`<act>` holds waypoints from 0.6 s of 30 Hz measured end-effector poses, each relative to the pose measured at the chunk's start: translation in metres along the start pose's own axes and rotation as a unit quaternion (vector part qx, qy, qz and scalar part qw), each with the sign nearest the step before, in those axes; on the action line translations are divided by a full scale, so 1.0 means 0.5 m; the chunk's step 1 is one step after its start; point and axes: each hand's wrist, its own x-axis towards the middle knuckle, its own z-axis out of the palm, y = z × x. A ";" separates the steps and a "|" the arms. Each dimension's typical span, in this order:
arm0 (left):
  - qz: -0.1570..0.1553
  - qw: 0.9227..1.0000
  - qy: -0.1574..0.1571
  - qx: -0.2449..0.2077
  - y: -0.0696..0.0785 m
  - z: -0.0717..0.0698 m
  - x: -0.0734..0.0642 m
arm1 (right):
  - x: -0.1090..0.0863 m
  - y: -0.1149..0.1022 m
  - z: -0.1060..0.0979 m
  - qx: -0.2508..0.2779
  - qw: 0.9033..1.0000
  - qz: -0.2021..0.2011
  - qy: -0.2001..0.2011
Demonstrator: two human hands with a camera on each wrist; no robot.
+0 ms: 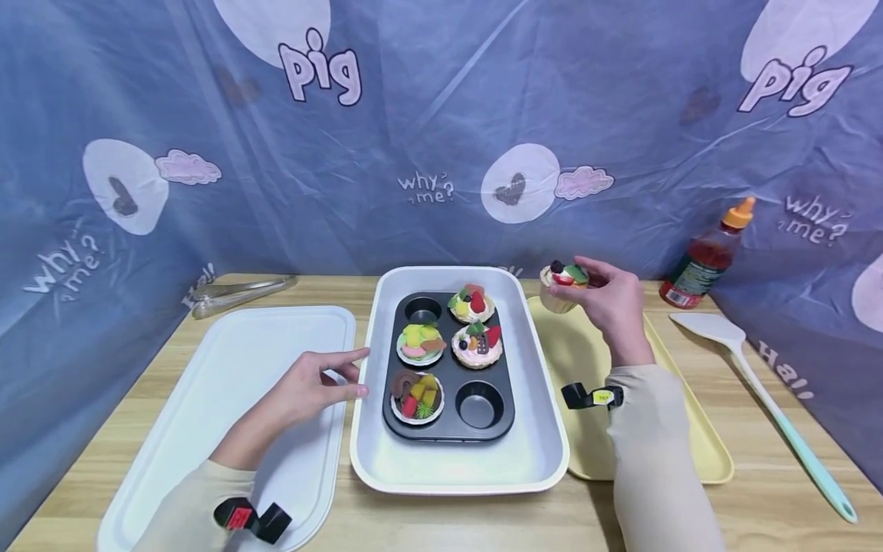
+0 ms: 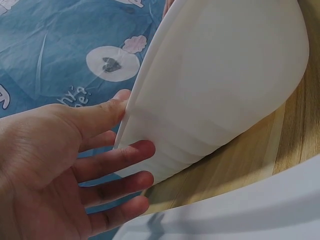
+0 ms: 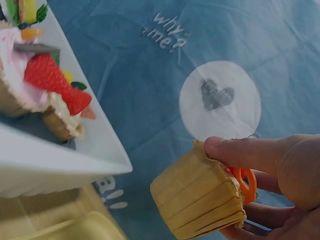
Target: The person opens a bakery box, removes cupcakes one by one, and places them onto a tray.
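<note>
My right hand (image 1: 614,303) pinches a toy cupcake (image 1: 557,295) topped with fruit, lifted over the far end of the yellow tray. The right wrist view shows its pleated tan cup (image 3: 197,195) tilted, with the thumb at the rim. My left hand (image 1: 313,387) has its fingers extended, fingertips right at the left side of the deep white tray (image 1: 369,452). Inside that tray lies a dark muffin pan (image 1: 448,410). Several fruit-topped tarts sit in its cups, among them a chocolate one (image 1: 417,399) at front left. The back-left cup (image 1: 423,310) and front-right cup (image 1: 479,404) are bare.
A flat white tray (image 1: 241,368) lies at left, metal tongs (image 1: 241,295) behind it. The yellow tray (image 1: 586,429) is at right, beside a spatula (image 1: 766,391) with a mint handle. A red sauce bottle (image 1: 700,261) stands back right, before the blue curtain (image 1: 414,115).
</note>
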 end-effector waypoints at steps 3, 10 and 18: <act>-0.007 1.000 -0.001 0.000 -0.001 -0.003 -0.001 | 0.007 0.011 0.009 -0.015 1.000 0.006 -0.003; -0.005 1.000 -0.001 -0.002 0.001 -0.003 0.002 | 0.022 0.041 0.028 -0.029 1.000 0.009 -0.004; -0.012 1.000 -0.003 -0.014 -0.002 -0.002 0.002 | 0.033 0.069 0.049 -0.037 0.999 0.003 -0.018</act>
